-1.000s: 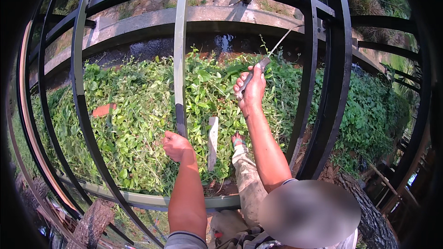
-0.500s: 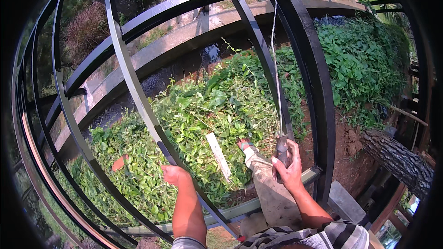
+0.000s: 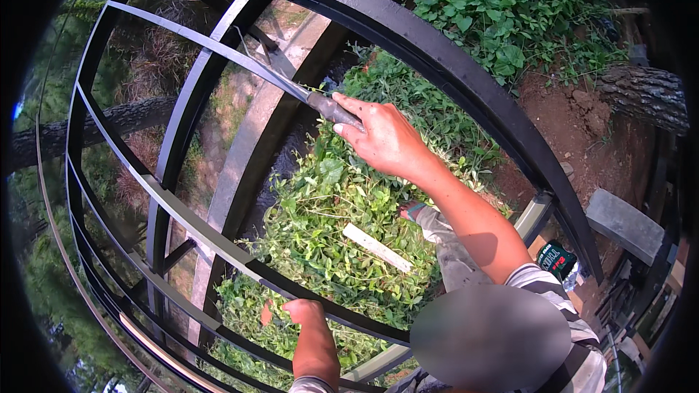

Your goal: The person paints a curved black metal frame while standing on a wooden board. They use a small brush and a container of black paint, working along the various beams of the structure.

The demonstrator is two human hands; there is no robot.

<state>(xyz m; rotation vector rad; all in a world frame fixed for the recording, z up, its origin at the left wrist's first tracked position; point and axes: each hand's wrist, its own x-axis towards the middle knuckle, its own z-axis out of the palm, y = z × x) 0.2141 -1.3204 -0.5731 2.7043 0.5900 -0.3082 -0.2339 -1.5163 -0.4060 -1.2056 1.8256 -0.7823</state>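
Observation:
My right hand (image 3: 382,135) is stretched forward and wrapped around the dark handle of what looks like a small paint roller (image 3: 336,111). The tool's thin rod runs up and left across a metal bar; its far end is hard to make out against the dark frame. Lower down, my left hand (image 3: 302,311) is closed at a curved metal bar (image 3: 291,287), seemingly gripping it from below, though its fingers are partly hidden. That bar is grey on one stretch and black on the other. It belongs to a large curved frame (image 3: 466,51) of black bars.
Green leafy plants (image 3: 320,211) cover the ground inside the frame, with a pale board (image 3: 377,247) lying on them. A concrete edge (image 3: 240,175) curves beyond. At right are a log (image 3: 644,98), a grey block (image 3: 625,225) and a dark green package (image 3: 555,258).
My view has turned. My right hand has swung forward and left, tilting the roller from upright to leftward over the bars. My left hand stays by the same bar.

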